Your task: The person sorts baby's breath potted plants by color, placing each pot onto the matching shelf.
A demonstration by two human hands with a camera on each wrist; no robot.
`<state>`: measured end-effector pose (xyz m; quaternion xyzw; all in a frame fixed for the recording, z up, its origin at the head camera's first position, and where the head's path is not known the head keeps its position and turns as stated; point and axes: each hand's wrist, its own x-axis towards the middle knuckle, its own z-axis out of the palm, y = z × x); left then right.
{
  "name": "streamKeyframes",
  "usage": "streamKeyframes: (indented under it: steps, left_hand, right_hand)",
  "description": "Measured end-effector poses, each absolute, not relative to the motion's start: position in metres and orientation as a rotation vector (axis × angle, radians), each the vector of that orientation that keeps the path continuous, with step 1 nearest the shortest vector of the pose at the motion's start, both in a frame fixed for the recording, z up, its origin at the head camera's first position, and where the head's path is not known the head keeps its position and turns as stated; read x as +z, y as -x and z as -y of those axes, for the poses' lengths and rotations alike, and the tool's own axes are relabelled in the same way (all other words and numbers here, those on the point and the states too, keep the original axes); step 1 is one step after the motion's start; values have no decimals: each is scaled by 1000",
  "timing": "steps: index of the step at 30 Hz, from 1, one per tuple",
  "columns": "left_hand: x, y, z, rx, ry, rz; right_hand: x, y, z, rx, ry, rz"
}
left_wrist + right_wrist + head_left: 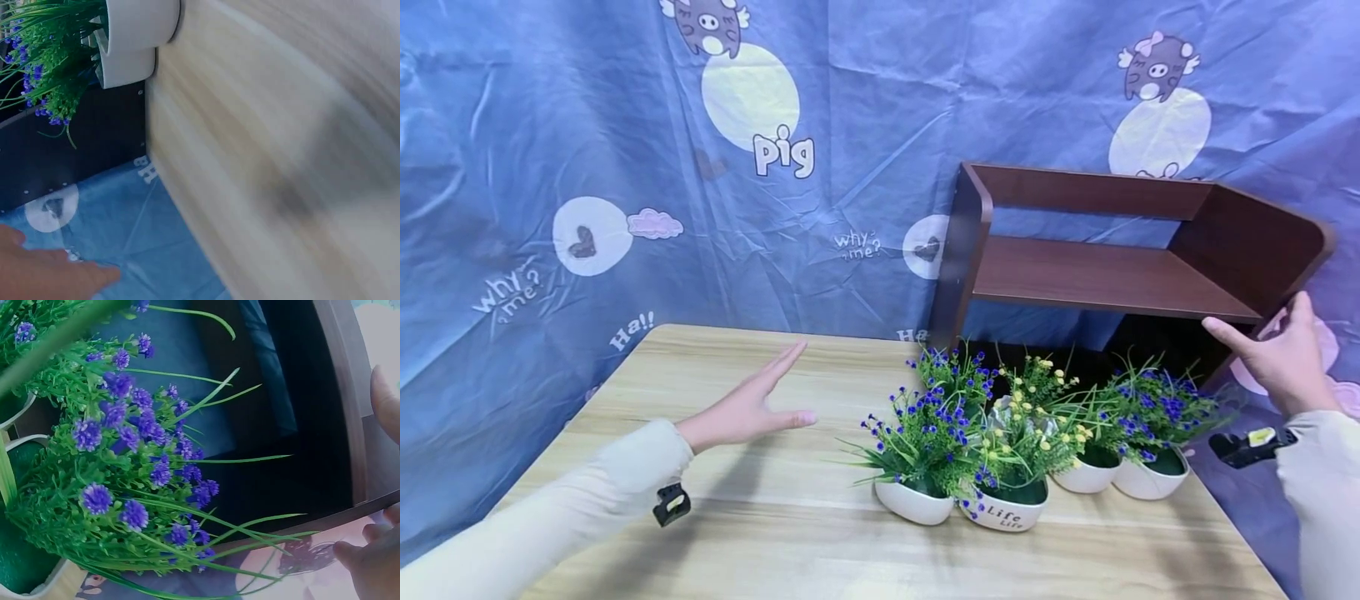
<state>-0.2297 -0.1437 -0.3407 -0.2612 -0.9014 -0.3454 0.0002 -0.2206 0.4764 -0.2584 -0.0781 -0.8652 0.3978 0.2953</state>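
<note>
A dark brown desktop shelf (1112, 271) stands at the back right, its middle board between two side panels. My right hand (1285, 358) is spread at the shelf's right panel, thumb towards the front edge and fingers on the outer side. In the right wrist view, the panel runs between the thumb (386, 412) and the fingers (375, 562). My left hand (748, 412) is held over the table, fingers straight and thumb apart, holding nothing. Between the hands, potted artificial plants with blue flowers (925, 425) and yellow flowers (1018, 442) crowd before the shelf in white pots (917, 502).
Beneath lies a light wood-grain table (790, 533), whose back edge meets a blue printed cloth (737, 250). Lettering marks one front pot (1006, 515). The shelf's left panel (87, 144) rises close behind the pots in the left wrist view.
</note>
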Motion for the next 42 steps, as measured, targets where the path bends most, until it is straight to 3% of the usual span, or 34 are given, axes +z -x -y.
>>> streamKeyframes:
  steps: [20, 37, 42]
  left_hand:
    - [-415, 212, 96, -1671, 1025, 2748]
    - [-442, 211, 59, -1791, 1012, 2756]
    - [-445, 211, 55, -1780, 995, 2776]
  right_hand:
    - [-291, 268, -538, 1155, 316, 2239]
    - [-283, 262, -518, 1022, 430, 2237]
    - [-269, 248, -492, 1041, 455, 2251]
